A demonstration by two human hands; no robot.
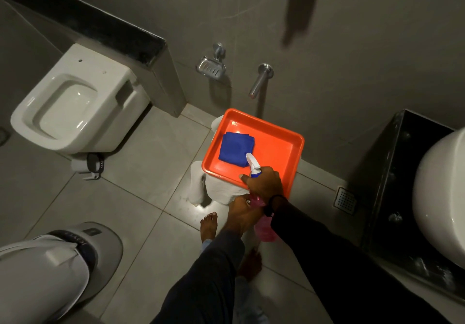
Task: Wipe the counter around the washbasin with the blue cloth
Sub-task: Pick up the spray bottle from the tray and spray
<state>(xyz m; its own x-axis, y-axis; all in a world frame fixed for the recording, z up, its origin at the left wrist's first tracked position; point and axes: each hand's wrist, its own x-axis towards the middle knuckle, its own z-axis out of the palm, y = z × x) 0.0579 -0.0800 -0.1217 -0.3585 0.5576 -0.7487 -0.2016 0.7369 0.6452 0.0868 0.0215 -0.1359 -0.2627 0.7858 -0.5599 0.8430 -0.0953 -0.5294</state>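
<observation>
Looking straight down at the bathroom floor here, and both my hands are on the spray bottle [263, 219], the pink one with the white and blue trigger head. My right hand [264, 185] is wrapped tight round the neck just under the trigger, fingers fully closed on it, and my left hand [242, 214] is curled round the pink body a bit lower, at about 7 o'clock from the right one. The nozzle pokes out toward 11 o'clock, over the near edge of the orange tray [281, 147]. That tray sits on top of a white stool [216, 191] right against the wall. The blue cloth [236, 148] is folded up and lying in the tray's left half, at roughly 11 o'clock from my right hand, close to the nozzle tip but neither hand is touching it. The washbasin [440, 197] is way over at 3 o'clock, white and round, sitting on a black counter [392, 197] that's got some wet-looking spots on it. Toilet [73, 102] is off at 10 o'clock, a chrome soap dish [210, 67] and a spout [260, 80] are on the wall at 12, and there's a floor drain [345, 200] between the stool and the counter. My bare foot [208, 226] is just below the stool.
</observation>
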